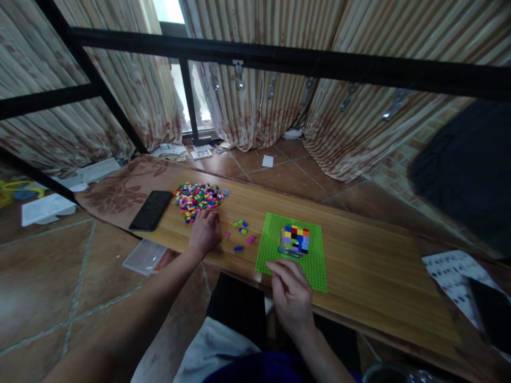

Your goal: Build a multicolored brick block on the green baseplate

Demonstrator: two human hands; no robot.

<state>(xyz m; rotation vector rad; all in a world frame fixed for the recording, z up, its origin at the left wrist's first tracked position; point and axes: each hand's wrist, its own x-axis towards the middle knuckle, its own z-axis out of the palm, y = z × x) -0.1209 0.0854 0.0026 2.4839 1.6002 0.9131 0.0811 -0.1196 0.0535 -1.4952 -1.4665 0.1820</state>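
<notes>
My left hand [206, 232] rests at the near edge of a heap of small multicoloured building bricks [199, 198]. Its fingers are curled down and closed, and whatever may be in them is hidden. Over the near left part of a green studded baseplate [318, 266] is my right hand [292, 295], thumb and fingers pinched together. Anything at those fingertips is too small to name. Beyond the right hand, a block built of many coloured bricks [294, 241] stands on the baseplate. Between the hands lie several loose bricks, among them a blue brick [238, 248] and a pink brick [250, 240].
The wooden table [367, 255] carries a black phone [150, 211] at its left, by a patterned cloth [123, 186]. A clear plastic box [144, 257] sits below the near edge. A black metal bar [279, 56] crosses beyond the table, before striped curtains [263, 111].
</notes>
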